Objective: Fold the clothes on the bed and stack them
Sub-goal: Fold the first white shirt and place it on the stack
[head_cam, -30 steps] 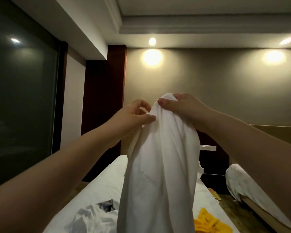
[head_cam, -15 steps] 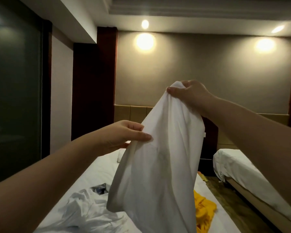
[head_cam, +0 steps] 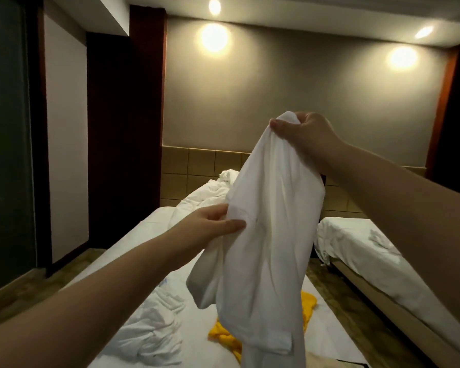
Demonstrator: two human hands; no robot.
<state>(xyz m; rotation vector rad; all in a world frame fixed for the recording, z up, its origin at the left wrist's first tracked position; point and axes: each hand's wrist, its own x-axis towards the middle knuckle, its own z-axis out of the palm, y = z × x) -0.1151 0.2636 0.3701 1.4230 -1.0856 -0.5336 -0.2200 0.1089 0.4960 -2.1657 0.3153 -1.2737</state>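
A white garment point(head_cam: 268, 235) hangs in the air over the bed point(head_cam: 149, 235). My right hand point(head_cam: 306, 136) grips its top, raised high on the right. Lower down and to the left, my left hand point(head_cam: 213, 224) pinches the garment's left edge between thumb and fingers. The cloth drapes down past the bottom of the view, and a short sleeve point(head_cam: 205, 285) dangles under my left hand. On the bed beneath lie a yellow garment point(head_cam: 226, 338), partly hidden by the white one, and a crumpled white garment point(head_cam: 152, 328).
A rumpled white duvet point(head_cam: 210, 195) is bunched at the head of the bed against a tan headboard point(head_cam: 197, 166). A second bed point(head_cam: 369, 251) stands to the right across a narrow strip of floor. A dark glass wall point(head_cam: 6, 142) runs along the left.
My left hand has slid down from the top of the garment along its left edge and away from the right hand. The view has tilted downward, showing more of the bed.
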